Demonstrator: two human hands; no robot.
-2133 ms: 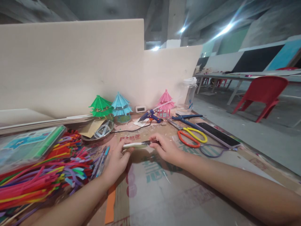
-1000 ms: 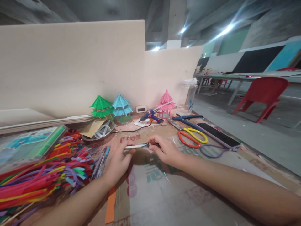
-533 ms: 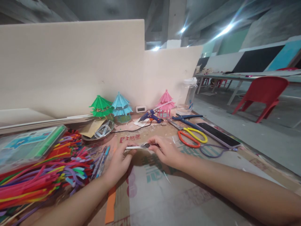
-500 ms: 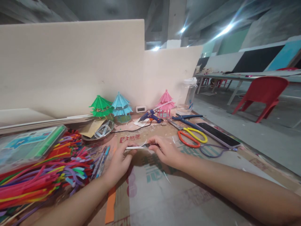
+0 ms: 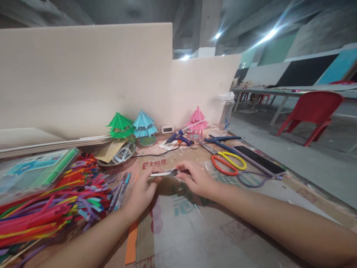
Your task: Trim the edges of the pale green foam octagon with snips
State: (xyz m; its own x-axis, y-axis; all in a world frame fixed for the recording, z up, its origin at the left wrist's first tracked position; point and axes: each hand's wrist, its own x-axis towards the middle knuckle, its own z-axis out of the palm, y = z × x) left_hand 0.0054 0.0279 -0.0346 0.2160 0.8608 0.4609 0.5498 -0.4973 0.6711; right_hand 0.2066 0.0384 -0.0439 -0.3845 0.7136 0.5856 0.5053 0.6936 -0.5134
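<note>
My left hand (image 5: 142,191) is closed on one end of a thin white stick (image 5: 161,174), held level above the cardboard mat. Pinched in my right hand (image 5: 198,179) is a small dark blade (image 5: 173,172), its edge against the stick's right end. The rest of that tool is hidden by my fingers. A thin white sliver (image 5: 198,210) lies on the mat below. Beyond my hands rests a blue hot glue gun (image 5: 173,137), and to the right are scissors (image 5: 224,167) with orange and yellow handles.
Colourful pipe cleaners (image 5: 41,212) and a plastic case (image 5: 33,171) fill the left. Green (image 5: 119,124), blue (image 5: 144,124) and pink (image 5: 197,121) little pavilions stand at the back near a clear bottle (image 5: 224,111). Pliers (image 5: 223,140) and a phone (image 5: 258,159) lie right.
My right hand and the blade shift very slightly along the white stick, and the sliver curling up from the stick shows less clearly. My left hand keeps its place.
</note>
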